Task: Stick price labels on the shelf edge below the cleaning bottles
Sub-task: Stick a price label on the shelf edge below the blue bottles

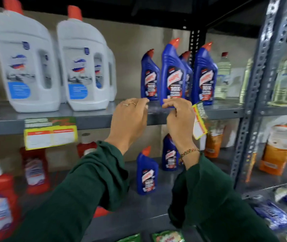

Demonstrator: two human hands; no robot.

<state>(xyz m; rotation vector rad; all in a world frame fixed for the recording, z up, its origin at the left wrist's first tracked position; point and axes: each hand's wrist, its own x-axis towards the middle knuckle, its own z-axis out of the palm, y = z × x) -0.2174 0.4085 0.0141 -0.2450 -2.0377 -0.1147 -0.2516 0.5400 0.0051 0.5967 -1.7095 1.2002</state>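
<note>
Clear tape (155, 108), stretched between your pinching left hand (130, 117) and right hand (179, 119), may curl before reaching the shelf edge (93, 122); the label (199, 122) dangles.

Bottles (171, 72) on shelf (93, 117) above label (50, 132)

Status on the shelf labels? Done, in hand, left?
Done: one price label already hangs on the shelf edge below the white bottles. In hand: the right hand holds a second label while both hands, left hand included, stretch what looks like clear tape. Left: fixing it below the blue bottles.
</note>
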